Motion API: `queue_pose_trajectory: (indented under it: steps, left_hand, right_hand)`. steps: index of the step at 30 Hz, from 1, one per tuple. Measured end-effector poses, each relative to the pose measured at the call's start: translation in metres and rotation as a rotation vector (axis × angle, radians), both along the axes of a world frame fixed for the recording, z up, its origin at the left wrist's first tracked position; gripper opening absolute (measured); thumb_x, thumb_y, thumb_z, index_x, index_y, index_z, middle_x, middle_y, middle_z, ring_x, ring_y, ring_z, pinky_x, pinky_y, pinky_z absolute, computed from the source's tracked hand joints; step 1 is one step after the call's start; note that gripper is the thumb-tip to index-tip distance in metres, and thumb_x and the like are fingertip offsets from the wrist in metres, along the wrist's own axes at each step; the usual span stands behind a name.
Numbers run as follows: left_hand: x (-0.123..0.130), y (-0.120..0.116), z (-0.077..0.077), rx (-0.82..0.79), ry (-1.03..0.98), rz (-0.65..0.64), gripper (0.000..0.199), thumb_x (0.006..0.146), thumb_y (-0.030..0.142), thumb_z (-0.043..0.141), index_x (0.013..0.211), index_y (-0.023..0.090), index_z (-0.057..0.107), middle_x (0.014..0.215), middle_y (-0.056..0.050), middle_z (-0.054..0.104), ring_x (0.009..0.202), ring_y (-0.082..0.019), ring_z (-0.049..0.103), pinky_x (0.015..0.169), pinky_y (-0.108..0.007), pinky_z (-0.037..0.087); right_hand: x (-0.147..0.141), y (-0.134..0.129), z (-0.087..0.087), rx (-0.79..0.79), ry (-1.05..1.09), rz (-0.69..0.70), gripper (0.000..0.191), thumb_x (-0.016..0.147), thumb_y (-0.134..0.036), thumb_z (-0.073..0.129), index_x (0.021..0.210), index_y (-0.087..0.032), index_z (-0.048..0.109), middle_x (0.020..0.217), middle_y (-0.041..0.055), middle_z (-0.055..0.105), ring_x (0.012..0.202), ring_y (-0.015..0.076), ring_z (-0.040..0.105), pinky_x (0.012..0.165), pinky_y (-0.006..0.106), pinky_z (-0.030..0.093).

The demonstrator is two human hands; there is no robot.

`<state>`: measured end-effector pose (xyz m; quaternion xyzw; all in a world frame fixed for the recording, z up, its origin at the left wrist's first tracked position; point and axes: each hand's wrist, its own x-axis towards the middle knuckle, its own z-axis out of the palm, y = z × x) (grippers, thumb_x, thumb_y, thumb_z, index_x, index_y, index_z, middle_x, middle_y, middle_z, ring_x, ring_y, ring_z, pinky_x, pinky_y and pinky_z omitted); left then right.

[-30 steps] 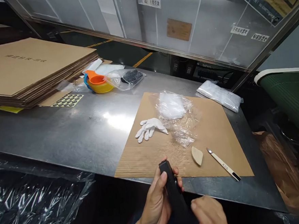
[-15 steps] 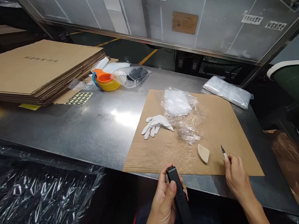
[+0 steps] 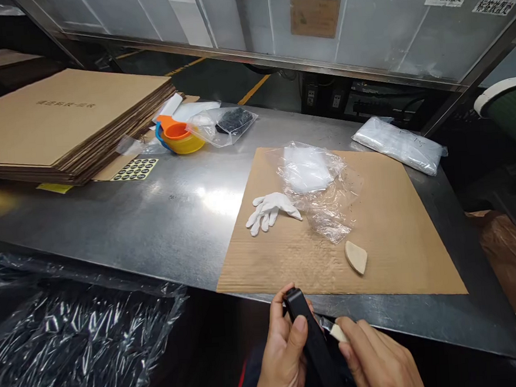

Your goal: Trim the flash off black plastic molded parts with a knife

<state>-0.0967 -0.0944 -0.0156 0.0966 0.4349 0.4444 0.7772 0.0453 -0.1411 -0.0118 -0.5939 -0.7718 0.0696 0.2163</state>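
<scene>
A long black bar-shaped object [image 3: 315,346] is gripped in my left hand [image 3: 280,354], thumb on its face, in front of the table's near edge. My right hand [image 3: 378,356] pinches a small pale-handled tool [image 3: 337,332] with a dark, pointed metal end; that end is close beside the black object's right side, and whether they touch cannot be made out. Beyond my hands, a beige wedge-shaped piece [image 3: 357,257] lies on a brown cardboard sheet [image 3: 404,266]. A white glove [image 3: 272,210] and crumpled clear plastic [image 3: 330,221] rest on the same sheet.
On the metal table [image 3: 167,229], stacked cardboard [image 3: 67,124] fills the back left, near a sticker sheet [image 3: 135,169], coloured cups [image 3: 181,140] and a bagged dark item [image 3: 234,121]. A plastic-wrapped pack [image 3: 400,142] lies back right. Black plastic [image 3: 83,341] hangs front left.
My right hand has moved left and nearer to me, bringing the pale-handled tool from over the cardboard to the black object. My left hand keeps its hold. The view has shifted slightly.
</scene>
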Motion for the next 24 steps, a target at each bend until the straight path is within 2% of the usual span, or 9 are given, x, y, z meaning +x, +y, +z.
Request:
queue_pose_trajectory:
  steps: [12,24]
  left_hand:
    - [0.0009,-0.0016,-0.0037,-0.009,0.037,0.042,0.063,0.067,0.038,0.075,0.121,0.032,0.043,0.087,0.0,0.059,0.08,-0.016,0.055,0.082,-0.03,0.04]
    - [0.0028,-0.002,-0.0015,0.015,0.021,0.067,0.058,0.071,0.038,0.072,0.119,0.031,0.04,0.087,0.0,0.059,0.084,-0.015,0.053,0.083,-0.028,0.039]
  right_hand:
    - [-0.005,0.002,0.0007,0.037,-0.048,-0.013,0.026,0.095,-0.022,0.036,0.109,-0.012,0.056,0.07,0.0054,0.062,0.058,0.0149,0.061,0.052,0.024,0.046]
    - [-0.0092,0.0026,-0.0006,0.087,-0.049,-0.051,0.029,0.097,-0.025,0.033,0.107,-0.012,0.056,0.069,0.0037,0.061,0.057,0.0123,0.06,0.051,0.022,0.045]
